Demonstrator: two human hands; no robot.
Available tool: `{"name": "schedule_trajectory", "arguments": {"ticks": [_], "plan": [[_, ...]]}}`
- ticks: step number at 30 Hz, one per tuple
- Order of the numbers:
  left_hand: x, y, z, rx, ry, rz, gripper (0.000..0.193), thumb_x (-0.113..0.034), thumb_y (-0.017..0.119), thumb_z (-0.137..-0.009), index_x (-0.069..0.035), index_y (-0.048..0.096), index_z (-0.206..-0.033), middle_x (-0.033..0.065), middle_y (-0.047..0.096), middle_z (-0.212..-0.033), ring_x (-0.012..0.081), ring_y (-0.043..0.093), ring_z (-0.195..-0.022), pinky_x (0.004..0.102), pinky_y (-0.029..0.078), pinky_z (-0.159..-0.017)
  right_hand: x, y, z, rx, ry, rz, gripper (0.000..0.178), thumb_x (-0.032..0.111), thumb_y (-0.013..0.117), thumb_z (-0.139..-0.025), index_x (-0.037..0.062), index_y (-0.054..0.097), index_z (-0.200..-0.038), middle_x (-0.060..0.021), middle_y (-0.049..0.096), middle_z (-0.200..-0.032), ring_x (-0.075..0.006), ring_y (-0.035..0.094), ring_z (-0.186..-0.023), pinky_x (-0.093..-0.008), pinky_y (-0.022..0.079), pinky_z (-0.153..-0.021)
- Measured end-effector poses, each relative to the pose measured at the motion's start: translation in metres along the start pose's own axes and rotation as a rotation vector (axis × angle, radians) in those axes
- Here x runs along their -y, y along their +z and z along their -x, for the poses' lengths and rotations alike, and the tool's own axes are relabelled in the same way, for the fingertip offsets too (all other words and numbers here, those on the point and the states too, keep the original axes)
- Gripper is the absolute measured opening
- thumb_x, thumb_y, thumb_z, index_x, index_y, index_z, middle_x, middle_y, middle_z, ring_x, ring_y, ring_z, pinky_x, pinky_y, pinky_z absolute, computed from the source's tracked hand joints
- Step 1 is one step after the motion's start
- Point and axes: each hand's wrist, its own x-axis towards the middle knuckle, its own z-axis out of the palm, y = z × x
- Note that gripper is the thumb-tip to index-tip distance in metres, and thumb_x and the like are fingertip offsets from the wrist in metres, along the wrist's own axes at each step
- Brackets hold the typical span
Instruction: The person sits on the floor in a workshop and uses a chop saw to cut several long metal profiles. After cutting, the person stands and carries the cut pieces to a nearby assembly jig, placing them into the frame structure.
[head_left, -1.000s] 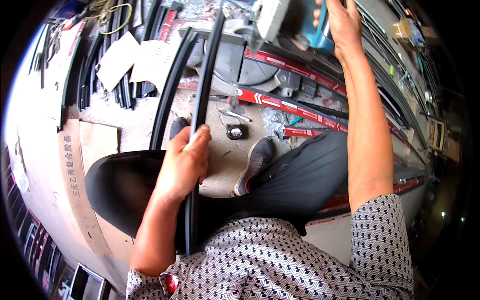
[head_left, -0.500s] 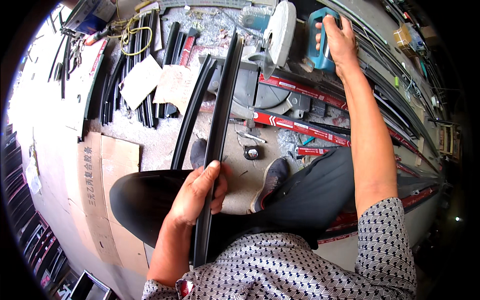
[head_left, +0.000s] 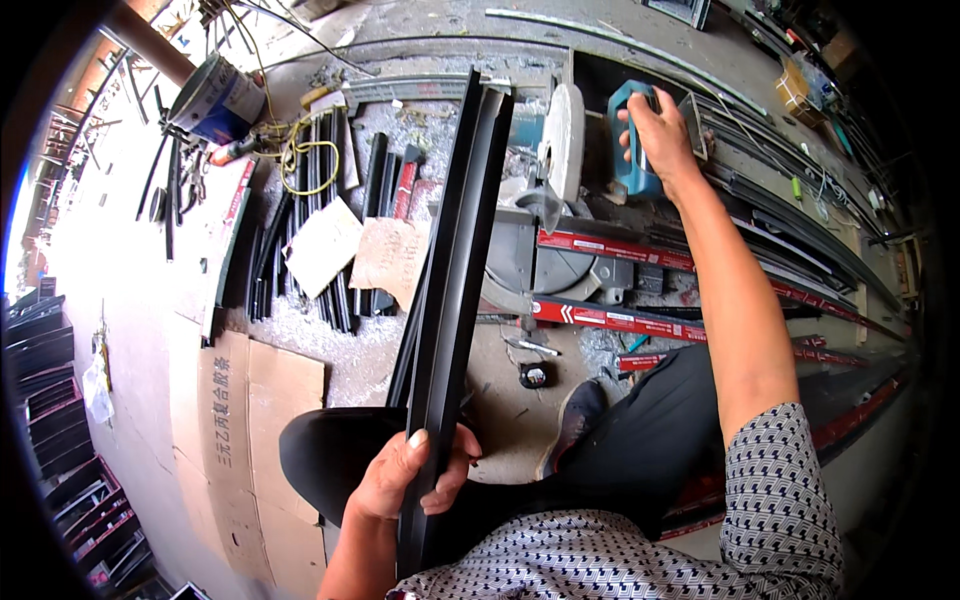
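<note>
Lower centre of the frame, nearest me: patterned shirt (head_left: 610, 545), woven cloth, small geometric print; dark trousers (head_left: 645, 430) beyond it, soft matte fabric. Black profile (head_left: 452, 310) runs from lower centre to upper middle, slightly tilted right: long, straight, stiff-looking, smooth, channel-shaped with a grooved face. Left hand (head_left: 392, 486) grips it near its lower end; I see the thumb on the left edge and face, fingers wrapped in from the right, profile between them, most of its length above the grip.

Mid-frame, on the floor, I get a squat tape measure (head_left: 534, 375), dark casing. Centre-left, flat brown cardboard (head_left: 285, 440), creased. Right of centre, strips with glossy red labels (head_left: 620, 317) lie across a round grey metal saw base (head_left: 560, 272).

Upper right, right hand (head_left: 662, 140) has fingers curled round a blue handle (head_left: 636, 180), hard loop shape; pale, scuffed disc-like guard (head_left: 563, 145) just left. Upper left, farthest: looped yellow cord (head_left: 293, 170), round bucket (head_left: 222, 100).
</note>
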Motion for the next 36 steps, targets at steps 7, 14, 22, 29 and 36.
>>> {"name": "schedule_trajectory", "arguments": {"ticks": [7, 14, 22, 29, 36], "plan": [[-0.025, -0.006, 0.033, 0.002, 0.024, 0.039, 0.068, -0.053, 0.050, -0.106, 0.012, 0.051, -0.126, 0.0070, 0.051, -0.072, 0.0080, 0.044, -0.050, 0.0231, 0.038, -0.045, 0.006, -0.001, 0.006, -0.013, 0.027, 0.006, 0.057, 0.043, 0.060, -0.103, 0.0055, 0.047, -0.144, -0.0066, 0.066, -0.104, -0.0116, 0.062, -0.070, -0.0277, 0.054, -0.056], [-0.070, -0.020, 0.062, -0.118, 0.081, -0.198, 0.079, -0.063, 0.051, -0.102, 0.014, 0.052, -0.121, 0.0069, 0.052, -0.067, 0.0076, 0.044, -0.046, 0.0225, 0.038, -0.039, 0.010, -0.001, 0.006, 0.002, 0.012, -0.008, 0.076, 0.043, 0.063, -0.101, -0.0018, 0.034, -0.154, -0.0109, 0.067, -0.104, -0.0141, 0.064, -0.068, -0.0305, 0.055, -0.053], [-0.132, -0.072, 0.059, -0.290, 0.177, -0.624, 0.073, -0.061, 0.037, -0.107, 0.008, 0.055, -0.121, 0.0071, 0.054, -0.064, 0.0093, 0.046, -0.047, 0.0249, 0.039, -0.044, 0.009, -0.005, 0.004, -0.016, -0.006, 0.067, 0.052, 0.046, 0.059, -0.104, 0.0064, 0.054, -0.137, -0.0064, 0.069, -0.107, -0.0107, 0.063, -0.076, -0.0270, 0.054, -0.061], [-0.104, -0.177, -0.002, -0.603, 0.003, -0.725, 0.050, -0.047, 0.039, -0.112, -0.001, 0.059, -0.110, 0.0017, 0.058, -0.073, 0.0087, 0.053, -0.059, 0.0242, 0.045, -0.058, 0.018, -0.011, 0.005, 0.026, -0.079, 0.101, 0.044, 0.045, 0.059, -0.105, 0.0082, 0.060, -0.129, -0.0038, 0.071, -0.109, -0.0061, 0.062, -0.077, -0.0233, 0.053, -0.062], [0.009, -0.281, -0.057, -0.750, -0.278, -0.915, 0.050, -0.057, 0.055, -0.104, -0.011, 0.049, -0.123, 0.0082, 0.066, -0.094, 0.0191, 0.069, -0.082, 0.0339, 0.054, -0.065, 0.024, -0.015, 0.002, 0.052, -0.061, 0.154, 0.041, 0.041, 0.056, -0.107, 0.0081, 0.064, -0.130, -0.0036, 0.074, -0.114, -0.0024, 0.062, -0.073, -0.0190, 0.054, -0.060]]}}
